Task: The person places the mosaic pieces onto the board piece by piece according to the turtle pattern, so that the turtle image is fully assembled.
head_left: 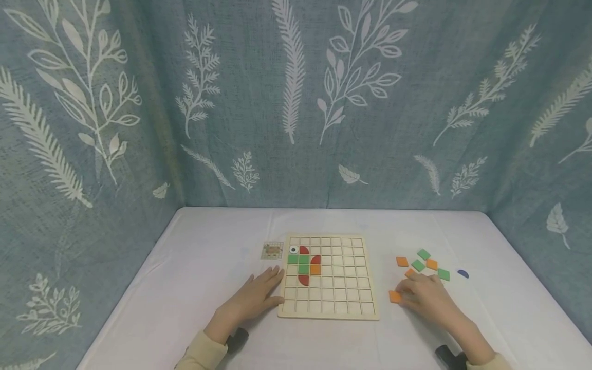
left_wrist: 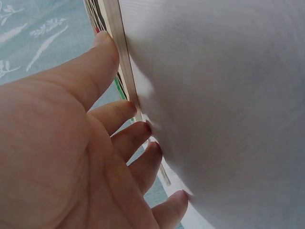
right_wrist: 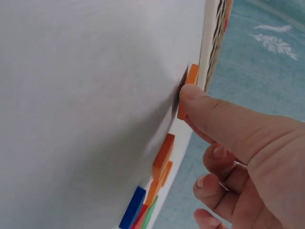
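My right hand (head_left: pixel 427 298) pinches an orange square tile (head_left: pixel 395 296) between thumb and forefinger, right of the wooden grid board (head_left: pixel 374 314). In the right wrist view the thumb covers the middle of this tile (right_wrist: pixel 193 74), and a shadow falls on the table beside it. At the board's left edge rests my left hand (head_left: pixel 256 295), fingers spread, with the thumb (left_wrist: pixel 102 52) against the board's side. Upper left on the board lie a white eye tile (head_left: pixel 293 250), green squares (head_left: pixel 303 269), red quarter-round tiles (head_left: pixel 303 280) and one orange square (head_left: pixel 315 270).
Loose orange tiles (head_left: pixel 402 261), green tiles (head_left: pixel 424 254) and a blue rounded tile (head_left: pixel 463 274) lie around and beyond my right hand. A small picture card (head_left: pixel 272 250) lies left of the board. Behind the white table (head_left: pixel 222 226) hangs a patterned curtain (head_left: pixel 259 103).
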Motion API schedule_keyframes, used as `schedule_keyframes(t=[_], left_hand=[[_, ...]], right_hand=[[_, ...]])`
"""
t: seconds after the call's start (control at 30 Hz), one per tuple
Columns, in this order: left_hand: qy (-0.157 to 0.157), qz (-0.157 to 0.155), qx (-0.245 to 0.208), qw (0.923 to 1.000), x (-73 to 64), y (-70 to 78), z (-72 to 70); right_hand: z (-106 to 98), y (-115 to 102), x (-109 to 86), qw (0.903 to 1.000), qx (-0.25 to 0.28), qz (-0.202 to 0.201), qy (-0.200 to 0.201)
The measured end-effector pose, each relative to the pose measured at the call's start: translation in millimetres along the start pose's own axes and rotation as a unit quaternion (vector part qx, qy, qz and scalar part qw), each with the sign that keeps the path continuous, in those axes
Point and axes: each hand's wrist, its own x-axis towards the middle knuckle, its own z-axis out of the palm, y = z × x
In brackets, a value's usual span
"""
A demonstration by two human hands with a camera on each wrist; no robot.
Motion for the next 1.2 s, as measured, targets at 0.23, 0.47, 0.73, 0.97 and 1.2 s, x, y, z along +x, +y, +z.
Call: schedule_keyframes(t=[0.23, 0.47, 0.73, 0.97, 1.2], left_hand=[[0.002, -0.002, 0.005, 1.0, 0.2, -1.8, 1.4], [0.005, 0.004, 0.004, 1.0, 1.0, -3.1, 1.8], [0.01, 0.009, 0.008, 0.9999, 1.1, -5.0, 2.5], [0.006, -0.002, 0.004, 1.0, 1.2, -5.2, 2.4], [0.003, -0.004, 0.001, 1.0, 0.7, -3.2, -0.3]], right_hand=[[1.0, -10.8, 7.2, 0.9997, 0.007, -0.007, 0.024], [7.5, -24.9, 18.0, 0.9978, 0.003, -0.048, 0.046], [15.1, -43.9, 33.5, 0.9959, 0.014, -0.07, 0.056], [16.9, -65.5, 49.1, 0.9959, 0.028, -0.079, 0.032], [20.4, -82.5, 62.1, 0.9935, 0.039, -0.1, 0.037]])
